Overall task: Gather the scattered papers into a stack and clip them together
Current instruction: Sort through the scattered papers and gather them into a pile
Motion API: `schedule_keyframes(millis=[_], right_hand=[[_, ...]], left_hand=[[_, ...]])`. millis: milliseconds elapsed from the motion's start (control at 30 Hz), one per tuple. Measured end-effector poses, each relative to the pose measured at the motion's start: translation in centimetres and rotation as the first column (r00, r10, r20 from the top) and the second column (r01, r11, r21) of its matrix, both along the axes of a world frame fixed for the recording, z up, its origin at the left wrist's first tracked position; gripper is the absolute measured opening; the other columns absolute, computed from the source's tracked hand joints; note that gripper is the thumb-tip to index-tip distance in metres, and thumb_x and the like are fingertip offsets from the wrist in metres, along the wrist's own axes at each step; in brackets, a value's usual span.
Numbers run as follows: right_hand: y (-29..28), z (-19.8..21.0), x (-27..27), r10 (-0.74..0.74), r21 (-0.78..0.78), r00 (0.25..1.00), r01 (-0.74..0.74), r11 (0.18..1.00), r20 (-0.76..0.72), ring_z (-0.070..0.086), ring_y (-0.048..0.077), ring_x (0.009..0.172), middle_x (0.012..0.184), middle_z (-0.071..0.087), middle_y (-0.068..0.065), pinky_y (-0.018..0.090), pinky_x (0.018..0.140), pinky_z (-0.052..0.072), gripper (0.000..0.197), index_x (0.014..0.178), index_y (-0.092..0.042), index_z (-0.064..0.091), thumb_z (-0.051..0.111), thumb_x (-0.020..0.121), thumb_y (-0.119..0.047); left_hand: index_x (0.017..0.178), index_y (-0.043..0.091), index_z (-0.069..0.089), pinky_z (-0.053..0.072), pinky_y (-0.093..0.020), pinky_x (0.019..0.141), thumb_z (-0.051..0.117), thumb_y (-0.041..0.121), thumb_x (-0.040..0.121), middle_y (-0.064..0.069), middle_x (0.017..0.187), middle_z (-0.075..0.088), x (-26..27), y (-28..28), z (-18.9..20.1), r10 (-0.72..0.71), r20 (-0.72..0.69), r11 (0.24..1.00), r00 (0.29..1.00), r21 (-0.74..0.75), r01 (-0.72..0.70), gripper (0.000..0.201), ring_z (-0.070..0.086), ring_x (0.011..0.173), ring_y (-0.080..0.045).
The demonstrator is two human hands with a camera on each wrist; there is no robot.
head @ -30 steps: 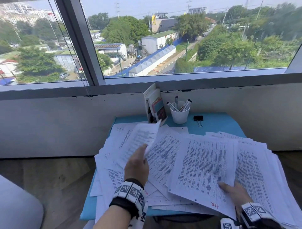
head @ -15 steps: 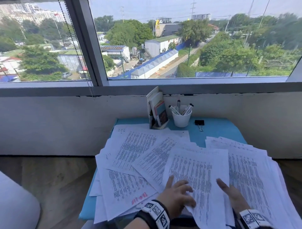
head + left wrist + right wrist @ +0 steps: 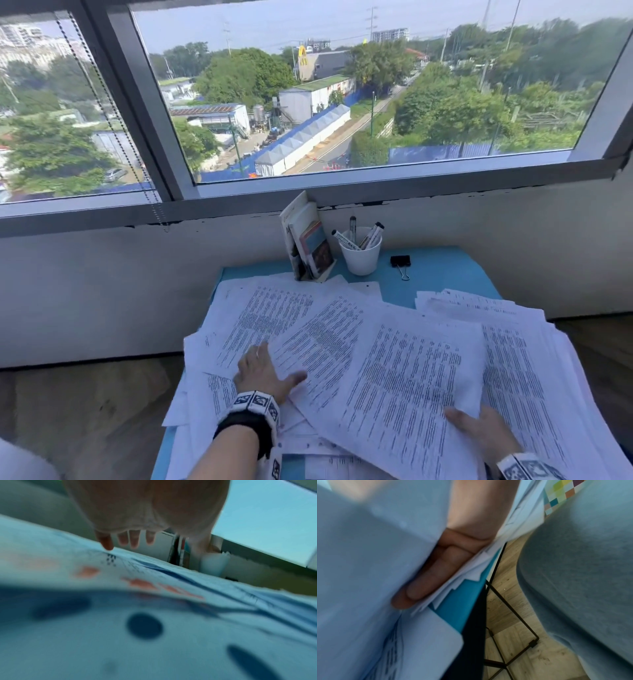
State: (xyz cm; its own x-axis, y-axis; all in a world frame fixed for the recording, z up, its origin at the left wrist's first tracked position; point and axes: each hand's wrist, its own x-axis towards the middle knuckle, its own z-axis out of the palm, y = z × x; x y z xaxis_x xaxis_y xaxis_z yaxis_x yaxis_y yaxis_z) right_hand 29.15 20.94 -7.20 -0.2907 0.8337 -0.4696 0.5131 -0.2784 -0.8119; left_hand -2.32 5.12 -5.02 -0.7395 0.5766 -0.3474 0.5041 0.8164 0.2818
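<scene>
Printed papers [image 3: 404,370] lie scattered in overlapping sheets across the small blue table [image 3: 442,274]. My left hand [image 3: 269,368] lies flat on the left sheets with the thumb spread to the right; in the left wrist view its fingers [image 3: 132,540] are straight and one tip touches paper [image 3: 154,574]. My right hand [image 3: 479,431] pinches the near edge of the middle sheets, thumb on top. The right wrist view shows its fingers [image 3: 426,582] tucked between the sheets [image 3: 368,561]. A black binder clip [image 3: 400,262] lies at the back of the table, untouched.
A white cup of markers [image 3: 361,255] and a small stand of booklets [image 3: 308,240] sit at the table's back edge under the window. Some sheets overhang the table's edges. A grey seat [image 3: 573,574] and black table legs [image 3: 513,615] are below, over wooden floor.
My left hand put down the sheet it held up, laid it on the middle pile, then moved left onto the left sheets. My right hand kept its hold at the near edge.
</scene>
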Motion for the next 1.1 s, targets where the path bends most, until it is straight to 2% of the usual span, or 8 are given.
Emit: schedule_keyframes(millis=[100,233,467,600,900,1000,1067,1100], right_hand=[[-0.2,0.3,-0.1,0.022,0.022,1.0,-0.022,0.999,0.005,0.06,0.025,0.072,0.081,0.065,0.013,0.03,0.064,0.043,0.019,0.084,-0.007,0.054,0.07,0.082,-0.017],[0.0,0.1,0.0,0.046,0.042,0.999,-0.047,0.998,0.02,0.061,0.03,0.079,0.085,0.064,0.017,0.036,0.074,0.046,0.025,0.084,-0.008,0.055,0.075,0.077,-0.024],[0.3,-0.7,0.1,0.036,0.035,0.997,-0.038,0.999,0.067,0.066,0.028,0.077,0.081,0.069,0.012,0.036,0.072,0.049,0.016,0.083,-0.005,0.064,0.07,0.081,-0.019],[0.4,-1.3,0.1,0.018,0.033,0.999,-0.019,0.999,0.04,0.066,0.029,0.078,0.079,0.069,0.013,0.038,0.074,0.05,0.014,0.075,-0.009,0.062,0.071,0.081,-0.018],[0.5,-1.6,0.3,0.015,0.034,0.999,-0.016,0.999,0.044,0.064,0.024,0.072,0.075,0.069,0.008,0.028,0.062,0.041,0.021,0.076,-0.007,0.065,0.073,0.079,-0.026],[-0.1,-0.4,0.1,0.034,0.057,0.999,-0.036,0.998,0.03,0.06,0.015,0.065,0.07,0.066,0.0,0.024,0.053,0.036,0.031,0.071,-0.012,0.062,0.069,0.066,-0.042],[-0.2,0.0,0.2,0.05,0.072,0.998,-0.052,0.996,0.025,0.06,0.013,0.065,0.07,0.065,-0.001,0.023,0.051,0.035,0.033,0.071,-0.014,0.061,0.062,0.059,-0.045],[-0.1,-0.1,0.2,0.06,0.077,0.998,-0.062,0.995,0.024,0.062,0.015,0.067,0.072,0.066,0.0,0.023,0.052,0.037,0.032,0.074,-0.013,0.062,0.064,0.064,-0.043]], left_hand=[[0.149,0.013,-0.001,0.022,-0.044,0.115,0.061,0.072,0.068,-0.01,0.155,0.009,0.1,1.1,0.3,-0.079,-0.059,0.986,0.995,-0.15,0.07,0.117,0.013,0.143,-0.03],[0.15,0.016,-0.007,0.021,-0.049,0.114,0.071,0.069,0.061,-0.01,0.157,0.0,-0.4,2.0,0.4,-0.038,-0.015,0.978,0.999,-0.204,0.034,0.129,0.008,0.143,-0.032],[0.15,0.024,-0.008,0.026,-0.057,0.108,0.061,0.079,0.06,0.0,0.158,-0.004,0.6,0.9,-0.4,-0.028,-0.004,0.964,1.0,-0.266,0.026,0.126,0.006,0.143,-0.031],[0.149,0.027,-0.013,0.026,-0.056,0.107,0.058,0.082,0.059,-0.002,0.158,-0.001,0.7,0.6,0.1,-0.063,-0.001,0.94,0.998,-0.336,0.059,0.127,0.006,0.143,-0.032],[0.149,0.018,-0.011,0.024,-0.051,0.114,0.071,0.073,0.056,-0.011,0.157,0.003,-0.8,3.9,1.2,-0.122,0.0,0.95,0.993,-0.289,0.117,0.135,0.01,0.144,-0.034],[0.149,0.015,-0.007,0.023,-0.05,0.115,0.074,0.072,0.053,-0.013,0.155,0.007,-0.9,4.4,0.7,-0.108,-0.027,0.945,0.994,-0.312,0.095,0.138,0.012,0.143,-0.034],[0.149,0.014,-0.001,0.024,-0.048,0.115,0.077,0.067,0.053,-0.012,0.155,0.015,-0.9,4.4,0.5,-0.072,-0.003,0.963,0.997,-0.26,0.068,0.134,0.017,0.142,-0.033],[0.149,0.014,0.005,0.027,-0.046,0.113,0.08,0.062,0.054,-0.01,0.152,0.025,-0.7,4.3,0.6,-0.037,0.03,0.977,0.999,-0.211,0.043,0.13,0.026,0.14,-0.031]])
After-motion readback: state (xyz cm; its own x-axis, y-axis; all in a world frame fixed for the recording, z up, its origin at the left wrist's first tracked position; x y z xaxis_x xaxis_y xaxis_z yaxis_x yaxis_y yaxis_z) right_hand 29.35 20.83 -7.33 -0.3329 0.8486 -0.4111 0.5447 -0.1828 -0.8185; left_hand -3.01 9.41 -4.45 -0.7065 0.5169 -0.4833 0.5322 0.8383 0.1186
